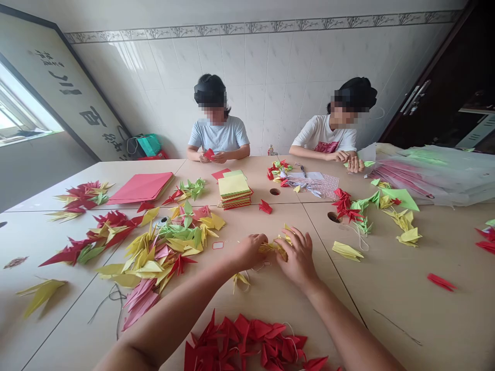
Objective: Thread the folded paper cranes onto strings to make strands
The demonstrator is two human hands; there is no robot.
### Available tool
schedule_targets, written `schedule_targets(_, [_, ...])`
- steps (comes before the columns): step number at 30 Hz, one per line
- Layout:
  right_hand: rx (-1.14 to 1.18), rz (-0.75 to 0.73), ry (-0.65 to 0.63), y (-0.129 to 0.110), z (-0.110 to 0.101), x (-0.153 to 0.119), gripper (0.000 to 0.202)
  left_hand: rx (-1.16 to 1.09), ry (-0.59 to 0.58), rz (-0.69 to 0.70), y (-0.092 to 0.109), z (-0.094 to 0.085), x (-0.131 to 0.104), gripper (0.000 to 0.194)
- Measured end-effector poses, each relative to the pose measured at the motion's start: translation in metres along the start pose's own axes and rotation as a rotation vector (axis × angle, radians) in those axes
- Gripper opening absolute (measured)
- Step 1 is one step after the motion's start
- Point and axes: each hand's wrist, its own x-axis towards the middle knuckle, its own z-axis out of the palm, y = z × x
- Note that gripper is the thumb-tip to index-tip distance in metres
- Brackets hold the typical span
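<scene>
Yellow paper cranes (274,247) are bunched between my two hands at the middle of the table. My left hand (250,251) is closed, its fingertips pinching the left end of the bunch. On the other side, my right hand (300,260) curls thumb and index finger about a yellow crane, its other fingers raised and apart. The exact grip is partly hidden. Another yellow crane (241,280) lies just below my left hand, with pale string near it. Closest to me, a heap of red paper cranes (247,340) has a white string among it.
Mixed folded cranes (166,242) pile up at left, near red paper sheets (141,188). Square paper stacks (234,188) stand ahead. Two people sit opposite, one handling red paper (209,154). Strung cranes (404,221) and plastic-wrapped bundles (436,170) lie right. Cable holes (334,217) pierce the tabletop.
</scene>
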Motion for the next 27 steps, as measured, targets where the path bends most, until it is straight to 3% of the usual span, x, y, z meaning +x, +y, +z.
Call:
schedule_targets(5, [0.023,-0.025,-0.034,-0.005,0.0,0.001,0.017,-0.025,0.013,0.032,0.004,0.001,-0.003,0.033])
schedule_targets(14, [-0.001,0.0,0.026,0.008,0.002,-0.001,0.013,-0.039,0.035,0.044,-0.021,-0.007,-0.018,0.04])
schedule_targets(19, [0.01,-0.11,-0.032,-0.009,-0.001,0.0,0.024,-0.097,0.045,0.087,-0.017,-0.008,-0.03,0.062])
schedule_targets(22, [0.005,-0.124,-0.085,-0.01,0.002,-0.002,0.017,-0.147,0.05,0.102,-0.018,-0.009,-0.038,0.078])
schedule_targets(27, [0.008,-0.07,-0.063,-0.001,0.005,-0.003,0.014,-0.194,0.061,0.023,-0.03,-0.015,-0.057,0.08])
